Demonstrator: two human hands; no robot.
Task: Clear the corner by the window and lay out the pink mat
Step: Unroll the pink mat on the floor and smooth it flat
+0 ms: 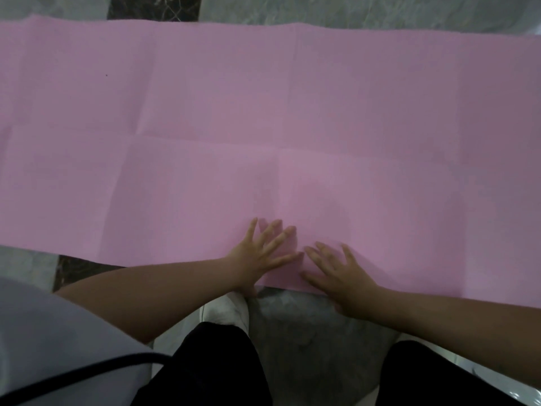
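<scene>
1. Left hand (260, 256): grip flat, fingers straight and spread, palm down on the pink mat (263, 127). Nothing pinched.
2. Right hand (339, 273): same state, grip flat and spread, pressing the mat surface. Heel of the palm hangs over the mat's near edge.
3. Hands sit just beside each other, fingertips angled inward and almost touching, both at the near long edge of the mat.
4. Mat lies unrolled flat on the floor (307, 326). It runs away from the grip on both sides and out of view left and right. Most of its width lies beyond the fingertips.
5. Fold creases cross the mat: one long crease runs side to side ahead of the grip, several short ones run toward and away from it. One crease passes just beyond the left fingertips.
6. Far edge is visible well beyond the grip, slightly wavy, with grey marble floor and a dark inlay strip (152, 7) past it.
7. Near edge runs straight under the wrists. Another part of the dark strip shows left of the left forearm.
8. Below the grip: white shoe (225, 312) touching or nearly at the near edge, dark trousers (210, 370), bare floor between the knees.
9. Black cable (73, 376) crosses the pale shirt (44, 332) near the left arm, well apart from the mat.
</scene>
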